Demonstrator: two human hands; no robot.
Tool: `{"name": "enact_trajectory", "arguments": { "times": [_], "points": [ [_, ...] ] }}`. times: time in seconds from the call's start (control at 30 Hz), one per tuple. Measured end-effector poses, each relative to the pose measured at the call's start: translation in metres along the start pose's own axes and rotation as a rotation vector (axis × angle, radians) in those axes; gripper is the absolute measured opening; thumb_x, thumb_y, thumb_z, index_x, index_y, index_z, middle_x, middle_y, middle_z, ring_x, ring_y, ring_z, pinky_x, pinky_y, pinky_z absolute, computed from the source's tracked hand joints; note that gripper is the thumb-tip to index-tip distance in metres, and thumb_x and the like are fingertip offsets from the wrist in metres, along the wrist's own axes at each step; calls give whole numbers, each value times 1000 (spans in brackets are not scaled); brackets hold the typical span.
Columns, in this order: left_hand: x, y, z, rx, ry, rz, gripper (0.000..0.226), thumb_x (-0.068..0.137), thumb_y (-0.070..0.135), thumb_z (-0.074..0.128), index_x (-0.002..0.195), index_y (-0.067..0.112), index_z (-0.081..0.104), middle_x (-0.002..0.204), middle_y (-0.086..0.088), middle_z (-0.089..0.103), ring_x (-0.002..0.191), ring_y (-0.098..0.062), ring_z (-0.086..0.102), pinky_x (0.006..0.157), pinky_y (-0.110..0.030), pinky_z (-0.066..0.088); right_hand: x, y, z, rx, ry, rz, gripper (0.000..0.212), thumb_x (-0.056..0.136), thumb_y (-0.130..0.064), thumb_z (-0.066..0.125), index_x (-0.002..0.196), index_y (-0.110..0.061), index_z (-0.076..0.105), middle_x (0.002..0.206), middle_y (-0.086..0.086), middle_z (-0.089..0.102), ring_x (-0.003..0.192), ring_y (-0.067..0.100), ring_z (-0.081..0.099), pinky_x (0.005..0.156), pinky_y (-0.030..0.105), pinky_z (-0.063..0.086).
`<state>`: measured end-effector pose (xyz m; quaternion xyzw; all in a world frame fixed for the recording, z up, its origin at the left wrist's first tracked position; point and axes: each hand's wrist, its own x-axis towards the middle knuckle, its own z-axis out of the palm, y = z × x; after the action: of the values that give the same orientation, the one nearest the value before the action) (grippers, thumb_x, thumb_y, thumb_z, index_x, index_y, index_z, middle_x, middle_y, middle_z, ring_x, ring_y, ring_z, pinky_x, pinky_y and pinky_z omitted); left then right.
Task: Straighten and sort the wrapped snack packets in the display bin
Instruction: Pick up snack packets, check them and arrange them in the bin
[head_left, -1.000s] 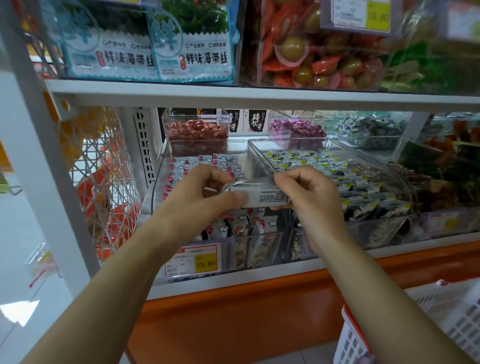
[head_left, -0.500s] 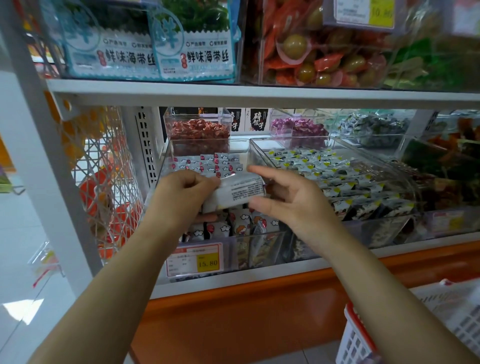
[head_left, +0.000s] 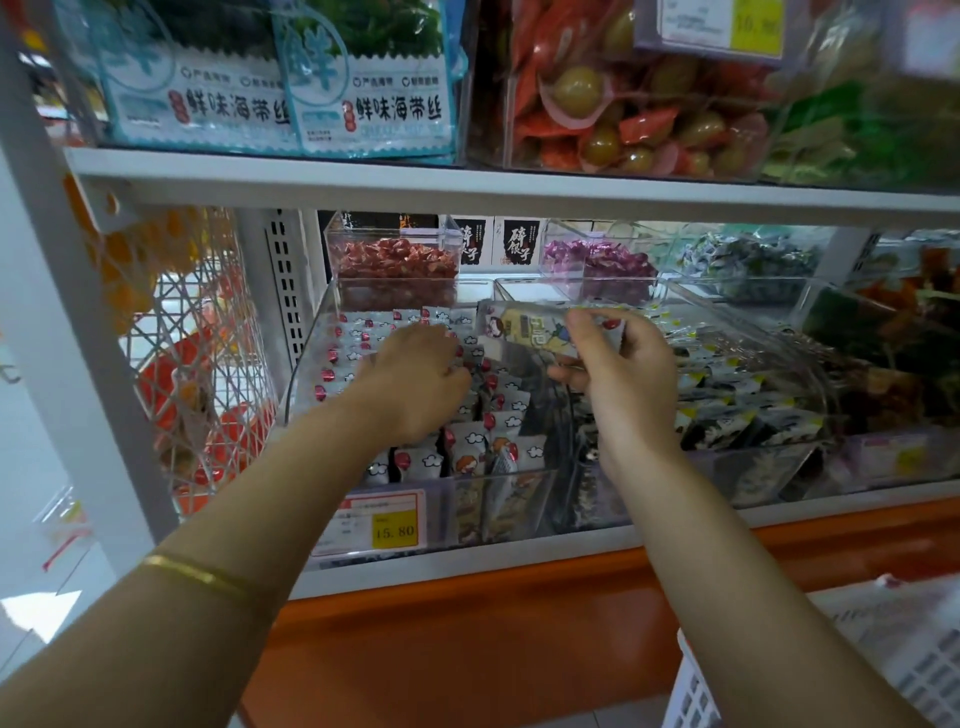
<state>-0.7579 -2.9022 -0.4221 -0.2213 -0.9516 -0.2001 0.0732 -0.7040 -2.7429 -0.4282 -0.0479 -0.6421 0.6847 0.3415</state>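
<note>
Price tag (head_left: 384, 519): one, sitting on the bin's front wall.
Display bin (head_left: 447, 514): one clear tub, holding snack packets (head_left: 498, 410) in rough rows. There are too many for counting, and several are tilting.
Left hand (head_left: 415, 379): reaching down among the rows, fingertips hidden; grip cannot be told.
Right hand (head_left: 618, 364): pinching one lifted packet (head_left: 530, 332) just above the bin's right side.
Handling: judging it best to be turning the print upward and slotting it flush into a matching row.
</note>
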Motion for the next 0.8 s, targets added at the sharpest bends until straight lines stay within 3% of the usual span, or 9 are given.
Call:
{"name": "enact_trajectory", "arguments": {
  "times": [0.1,0.17,0.23,0.37,0.47,0.57,0.67,0.8],
  "points": [
    [17,-2,16,269,-227,5,51,99,38,19,143,15,28,155,-6,18,144,-25,7,110,-62,8,-1,0,0,30,-1,17,20,89,-18,62,103,-4,59,82,-2,61,52,4,63,59,24,58],
    [22,-7,23,411,-306,4,53,100,40,14,148,19,18,159,-3,5,145,-25,-3,108,-65,4,-1,0,0,29,-10,28,21,89,-20,62,105,-6,58,85,-1,60,52,5,63,58,22,57],
    [20,-11,27,473,-325,22,52,100,40,13,145,17,25,158,-5,9,145,-27,-1,106,-67,6,-2,1,0,26,-24,33,22,89,-20,62,105,-6,58,90,1,61,55,6,64,59,21,57],
    [4,-13,25,345,-204,16,51,98,41,16,131,16,45,145,-3,36,139,-20,19,107,-64,6,-2,1,2,-46,-41,-27,18,89,-19,62,100,-7,57,99,13,61,65,12,65,57,18,54],
    [-14,-16,25,319,-112,62,44,98,39,20,120,17,52,130,0,48,130,-17,30,109,-57,13,0,-3,12,-186,-49,-175,19,86,-19,66,96,-11,53,90,11,61,76,22,66,66,35,57],
    [-25,-17,24,254,-92,64,44,98,38,20,122,18,51,137,2,44,137,-16,23,112,-53,10,10,-5,27,-396,-133,-344,22,84,-21,68,92,-8,52,81,6,59,76,27,61,70,43,52],
    [-29,-16,21,228,-89,72,44,98,35,22,126,17,51,140,0,42,139,-18,22,113,-53,10,27,2,46,-589,-319,-408,27,84,-24,69,98,-5,56,91,7,61,81,20,57,69,34,46],
    [-31,-17,19,200,-127,89,48,99,36,18,141,22,37,151,5,30,143,-13,11,114,-54,3,42,14,71,-910,-599,-339,40,82,-29,71,114,-10,57,113,7,62,97,18,55,75,26,39]
  ]
}}
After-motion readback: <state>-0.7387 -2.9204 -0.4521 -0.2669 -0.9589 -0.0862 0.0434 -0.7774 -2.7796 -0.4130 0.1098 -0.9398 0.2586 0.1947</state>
